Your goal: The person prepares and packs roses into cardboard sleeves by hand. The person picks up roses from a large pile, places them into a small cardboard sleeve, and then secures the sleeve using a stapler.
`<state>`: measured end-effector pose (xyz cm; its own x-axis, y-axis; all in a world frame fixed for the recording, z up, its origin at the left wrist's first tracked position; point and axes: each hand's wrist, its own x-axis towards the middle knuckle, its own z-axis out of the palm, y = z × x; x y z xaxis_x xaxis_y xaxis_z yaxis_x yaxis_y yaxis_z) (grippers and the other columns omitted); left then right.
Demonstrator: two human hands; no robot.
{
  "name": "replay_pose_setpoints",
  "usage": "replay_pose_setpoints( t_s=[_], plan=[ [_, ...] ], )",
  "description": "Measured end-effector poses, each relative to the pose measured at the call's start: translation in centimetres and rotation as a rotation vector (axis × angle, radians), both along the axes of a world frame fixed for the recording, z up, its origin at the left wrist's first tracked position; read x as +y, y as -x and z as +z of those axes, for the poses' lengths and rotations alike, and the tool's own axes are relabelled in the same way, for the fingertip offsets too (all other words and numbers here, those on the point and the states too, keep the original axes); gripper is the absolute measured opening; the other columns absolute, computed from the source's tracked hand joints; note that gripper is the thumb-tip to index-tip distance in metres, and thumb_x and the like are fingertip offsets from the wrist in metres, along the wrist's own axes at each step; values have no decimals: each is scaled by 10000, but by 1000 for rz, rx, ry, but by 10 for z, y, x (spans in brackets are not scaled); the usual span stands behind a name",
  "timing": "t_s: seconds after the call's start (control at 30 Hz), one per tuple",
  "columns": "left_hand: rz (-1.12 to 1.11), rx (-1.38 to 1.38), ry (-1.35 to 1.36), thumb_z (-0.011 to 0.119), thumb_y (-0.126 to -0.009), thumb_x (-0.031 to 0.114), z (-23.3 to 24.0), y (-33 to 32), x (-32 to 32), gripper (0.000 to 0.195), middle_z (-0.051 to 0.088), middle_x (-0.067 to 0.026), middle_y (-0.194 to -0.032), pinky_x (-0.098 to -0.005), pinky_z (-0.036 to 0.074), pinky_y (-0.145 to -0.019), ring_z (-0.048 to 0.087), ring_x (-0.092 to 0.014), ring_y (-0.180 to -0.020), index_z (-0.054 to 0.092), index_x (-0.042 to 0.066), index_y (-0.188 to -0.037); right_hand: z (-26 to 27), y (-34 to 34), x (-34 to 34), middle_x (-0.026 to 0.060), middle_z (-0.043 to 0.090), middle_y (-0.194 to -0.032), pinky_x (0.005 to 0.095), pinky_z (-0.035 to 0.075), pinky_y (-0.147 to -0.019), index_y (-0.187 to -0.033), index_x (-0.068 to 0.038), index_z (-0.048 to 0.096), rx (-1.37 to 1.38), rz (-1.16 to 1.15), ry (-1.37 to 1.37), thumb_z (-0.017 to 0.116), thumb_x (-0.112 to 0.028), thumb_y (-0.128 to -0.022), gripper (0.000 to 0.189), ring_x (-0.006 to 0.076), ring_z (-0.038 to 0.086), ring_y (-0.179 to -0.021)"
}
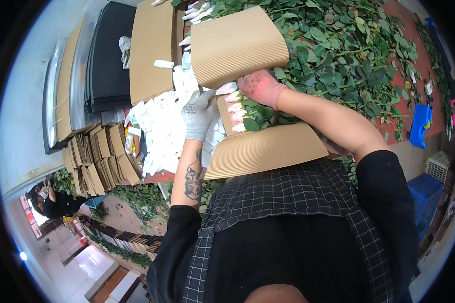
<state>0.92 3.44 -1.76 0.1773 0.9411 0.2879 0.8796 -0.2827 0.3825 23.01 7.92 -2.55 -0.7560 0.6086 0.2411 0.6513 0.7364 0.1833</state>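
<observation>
My left hand (199, 113), in a pale grey glove, is beside a rose bud in a white sleeve (226, 88), its fingertips partly hidden. My right hand (261, 88), in a pink glove, is closed just behind that bud; the stem is hidden. Below it, pale pink roses (237, 108) with green leaves lie in a row on corrugated cardboard. The cardboard's near flap (265, 151) rests against my checked apron. Another corrugated cardboard piece (239, 45) rises beyond my hands. White sleeves (163, 128) lie heaped under and beside my left hand.
Leafy rose stems (337, 68) cover much of the red table at the right, near a blue tape dispenser (420, 125). Flat cardboard sheets (151, 49), black sheets (112, 57) and small folded cardboard pieces (102, 151) are stacked at left. Another person (58, 200) is at lower left.
</observation>
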Motion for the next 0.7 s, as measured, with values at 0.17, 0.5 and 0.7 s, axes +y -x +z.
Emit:
replay_pose_setpoints(
  t_s=[0.17, 0.5, 0.7],
  plan=[
    [-51, -16, 0, 622, -792, 116, 4, 18, -4, 186, 624, -84, -831, -365, 487, -649, 619, -265, -747, 694, 169, -954, -14, 2, 4, 67, 619, -679, 361, 459, -571, -711, -60, 541, -57, -63, 5, 532, -101, -729, 45, 220, 602, -673],
    [-385, 97, 279, 519, -885, 241, 65, -17, -28, 384, 553, -142, -1257, -396, 491, -845, 632, -288, -974, 533, 97, -1241, 16, 2, -1, 112, 674, -761, 356, 518, -592, -854, -41, 594, -44, -40, 193, 526, -110, -803, 109, 245, 677, -727],
    [-350, 248, 488, 500, -895, 374, 48, -36, -29, 521, 435, -195, -1375, -421, 465, -896, 602, -342, -1036, 463, 63, -1312, 9, 2, -3, 99, 669, -742, 359, 525, -583, -843, -61, 591, -58, -42, 144, 519, -128, -808, 103, 230, 670, -701]
  ],
)
